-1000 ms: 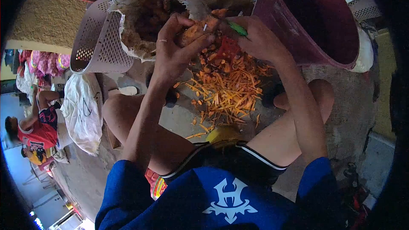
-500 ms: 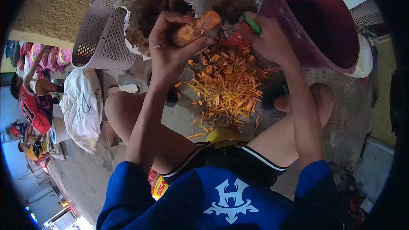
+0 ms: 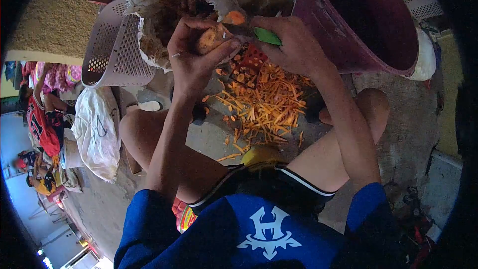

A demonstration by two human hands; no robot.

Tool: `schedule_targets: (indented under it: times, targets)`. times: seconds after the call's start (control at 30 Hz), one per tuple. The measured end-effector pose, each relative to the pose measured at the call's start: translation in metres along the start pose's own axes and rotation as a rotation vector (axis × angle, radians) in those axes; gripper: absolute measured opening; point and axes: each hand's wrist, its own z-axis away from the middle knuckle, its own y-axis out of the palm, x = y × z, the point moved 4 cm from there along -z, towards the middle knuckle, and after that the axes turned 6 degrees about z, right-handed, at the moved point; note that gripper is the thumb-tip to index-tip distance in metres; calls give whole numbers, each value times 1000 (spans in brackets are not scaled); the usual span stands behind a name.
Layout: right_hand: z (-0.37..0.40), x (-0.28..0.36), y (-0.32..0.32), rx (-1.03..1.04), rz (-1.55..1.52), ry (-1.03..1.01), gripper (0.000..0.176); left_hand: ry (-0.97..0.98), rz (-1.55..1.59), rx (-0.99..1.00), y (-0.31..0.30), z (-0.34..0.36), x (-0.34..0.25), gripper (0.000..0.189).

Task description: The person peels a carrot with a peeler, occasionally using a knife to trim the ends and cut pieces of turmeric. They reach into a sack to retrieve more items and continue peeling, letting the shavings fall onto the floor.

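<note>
My left hand (image 3: 195, 45) is closed around a thick carrot (image 3: 211, 40) with brownish skin. Its bright orange end (image 3: 235, 18) points away from me, toward my right hand (image 3: 289, 42). That hand is wrapped around a green-handled tool (image 3: 267, 36); its working end, close to the carrot, is too dark and small to make out. Under both hands lies a heap of orange peel strips and round end pieces (image 3: 269, 104) on the floor between my legs. A red perforated container (image 3: 251, 59) shows at the back of the heap, partly covered.
An open woven sack (image 3: 144, 45) with dark contents stands behind my left hand, beside a pale perforated basket (image 3: 134, 55). At right is a big maroon tub (image 3: 343, 45). A full white sack (image 3: 97, 134) lies left; people (image 3: 40, 124) sit farther off.
My right hand has moved left, bringing the green-handled tool up to the carrot. My left hand has shifted slightly left and turned the carrot a little. The view has tilted slightly.
</note>
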Motion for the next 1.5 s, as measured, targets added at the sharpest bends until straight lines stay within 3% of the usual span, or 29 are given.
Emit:
schedule_targets:
  times: [0.07,0.13,0.23,0.3,0.4,0.53,0.6,0.73,0.8,0.93,1.0,1.03,1.1,1.17,1.33,1.4,1.5]
  targets:
    - [-1,4,0,26,12,10,38,99,-92,-12,-2,-3,-1,42]
    - [-1,2,2,56,27,23,35,66,-124,24,-4,-1,-5,42]
    - [-2,-29,15,159,-8,160,30,85,-75,71,-8,3,-8,43]
    - [1,-62,8,166,44,369,26,147,3,97,-11,0,-14,43]
    - [0,-53,-15,1,111,294,38,122,6,58,-17,1,-16,46]
    - [5,-9,-16,60,156,221,34,96,-100,29,-22,-4,-7,46]
    - [6,8,-9,30,129,11,33,87,-94,11,-20,-4,-4,46]
    - [1,19,-3,63,44,23,40,26,-63,27,-12,-3,-6,45]
    - [-1,17,-4,105,50,54,30,-10,-50,21,-10,-5,-4,45]
    - [-2,11,3,84,58,52,31,51,-97,51,-13,-3,-2,47]
    - [-6,-10,16,178,9,189,33,49,-83,80,-17,-2,-3,48]
    - [-7,-26,20,182,6,190,33,147,-97,148,-17,0,-9,49]
    - [-2,-67,16,222,-32,413,38,259,-108,234,-13,-2,-16,49]
    - [3,-62,1,151,28,363,38,120,102,159,-17,1,-15,50]
    - [6,-17,-13,54,86,221,39,64,-27,78,-18,-2,-15,50]
    - [2,4,-12,-16,-21,67,36,42,-85,51,-18,-4,-10,49]
    - [-3,20,-4,127,-33,44,34,158,-166,25,-16,-6,-8,46]
